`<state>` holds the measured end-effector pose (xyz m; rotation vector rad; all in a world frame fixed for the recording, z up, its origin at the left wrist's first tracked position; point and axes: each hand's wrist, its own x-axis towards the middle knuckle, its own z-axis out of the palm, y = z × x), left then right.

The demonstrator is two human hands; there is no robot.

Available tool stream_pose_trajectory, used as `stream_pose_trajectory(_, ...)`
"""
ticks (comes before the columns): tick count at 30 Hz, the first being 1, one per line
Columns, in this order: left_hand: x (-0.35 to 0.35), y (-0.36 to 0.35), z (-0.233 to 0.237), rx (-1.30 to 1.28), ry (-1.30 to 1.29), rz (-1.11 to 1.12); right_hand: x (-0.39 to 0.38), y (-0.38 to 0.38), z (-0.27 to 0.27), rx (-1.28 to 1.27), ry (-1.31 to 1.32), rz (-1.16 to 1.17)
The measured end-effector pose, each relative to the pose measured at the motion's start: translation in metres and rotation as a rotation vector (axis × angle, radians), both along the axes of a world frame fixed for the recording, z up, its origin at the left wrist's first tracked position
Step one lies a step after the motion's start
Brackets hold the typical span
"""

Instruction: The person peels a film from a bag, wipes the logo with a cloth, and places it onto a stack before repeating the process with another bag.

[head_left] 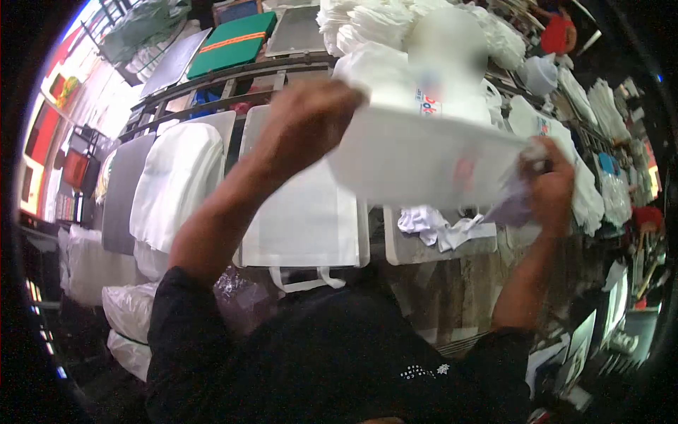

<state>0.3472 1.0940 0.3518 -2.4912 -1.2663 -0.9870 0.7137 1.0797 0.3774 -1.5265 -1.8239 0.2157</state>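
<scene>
A white cloth bag [409, 155] with a faint reddish print is stretched in the air between my two hands, blurred by motion. My left hand [311, 124] is closed on its left end. The right end is gripped in my right hand [549, 180], where a greyish-lilac fold of cloth hangs below the fingers. Under my left forearm, a white tote bag [304, 226] lies flat on a board, its handles hanging toward me. Crumpled white cloth [441, 227] rests on another board below the held bag.
Stacked white pieces [176, 184] lie on a board at the left. A green board [233, 44] with an orange stripe and piles of white cloth [374, 28] are farther back. Plastic-wrapped bundles [131, 311] stand at lower left. Another person in red [558, 34] is at upper right.
</scene>
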Motion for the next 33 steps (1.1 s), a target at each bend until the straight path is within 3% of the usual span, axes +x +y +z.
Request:
stream_pose_trajectory(2, 0.021, 0.023, 0.032, 0.370, -0.255, -0.010, 0.024, 0.021, 0.026, 0.322, 0.105, 0.189)
stream_pose_trajectory(4, 0.031, 0.038, 0.054, 0.690, -0.296, -0.008, 0.029, 0.030, 0.042, 0.499, 0.120, 0.258)
stream_pose_trajectory(6, 0.041, 0.045, 0.051, 0.743, -0.327, 0.060, 0.042, 0.049, 0.035, 0.575, -0.020, 0.327)
stream_pose_trajectory(7, 0.044, 0.052, 0.033, 0.671, -0.365, 0.050, 0.046, 0.060, 0.027, 0.656, -0.164, 0.373)
stream_pose_trajectory(8, 0.046, 0.060, 0.013, 0.598, -0.400, 0.046, 0.046, 0.071, 0.005, 0.474, -0.010, 0.342)
stream_pose_trajectory(10, 0.053, 0.083, -0.031, 0.382, -0.432, 0.071, 0.048, 0.100, -0.026, 0.134, 0.010, 0.239)
stream_pose_trajectory(12, 0.051, 0.117, -0.085, 0.202, -0.448, 0.069, 0.047, 0.148, -0.067, -0.012, -0.043, 0.211)
stream_pose_trajectory(14, 0.041, 0.137, -0.136, 0.090, -0.382, 0.118, 0.044, 0.196, -0.113, 0.097, -0.239, 0.287)
stream_pose_trajectory(16, 0.017, 0.109, -0.142, -0.114, -0.121, 0.279, 0.044, 0.236, -0.159, -0.032, -0.351, 0.298)
stream_pose_trajectory(18, -0.033, 0.087, -0.183, -0.143, -0.113, 0.459, 0.067, 0.282, -0.230, 0.105, -0.622, 0.317)
stream_pose_trajectory(19, -0.066, 0.071, -0.200, -0.188, -0.170, 0.601, 0.067, 0.287, -0.245, -0.071, -0.627, 0.233)
stream_pose_trajectory(21, -0.159, 0.022, -0.240, -0.144, -0.134, 0.875, 0.054, 0.283, -0.258, -0.332, -0.619, 0.077)
stream_pose_trajectory(23, -0.220, -0.050, -0.239, -0.441, 0.080, 1.450, 0.024, 0.254, -0.238, -0.472, -0.613, -0.047)
stream_pose_trajectory(24, -0.240, -0.085, -0.218, -0.567, 0.006, 1.565, 0.012, 0.240, -0.228, -0.529, -0.618, -0.101)
stream_pose_trajectory(25, -0.264, -0.116, -0.226, -0.627, 0.060, 1.661, 0.013, 0.241, -0.239, -0.525, -0.616, -0.089)
stream_pose_trajectory(26, -0.283, -0.142, -0.230, -0.737, 0.048, 1.665, 0.020, 0.246, -0.257, -0.360, -0.523, -0.130)
stream_pose_trajectory(27, -0.343, -0.172, -0.288, -0.836, -0.079, 1.410, 0.028, 0.248, -0.273, -0.197, -0.429, -0.171)
stream_pose_trajectory(29, -0.336, -0.182, -0.256, -0.898, -0.019, 1.381, 0.042, 0.235, -0.297, 0.114, -0.209, -0.146)
stream_pose_trajectory(30, -0.325, -0.185, -0.239, -0.959, 0.045, 1.343, 0.037, 0.205, -0.289, 0.138, 0.033, -0.092)
stream_pose_trajectory(31, -0.311, -0.189, -0.234, -0.962, 0.043, 1.351, 0.031, 0.184, -0.295, -0.094, 0.222, -0.322)
stream_pose_trajectory(33, -0.288, -0.197, -0.233, -0.181, 0.250, 1.253, -0.023, 0.111, -0.293, -0.181, 0.992, -0.356)
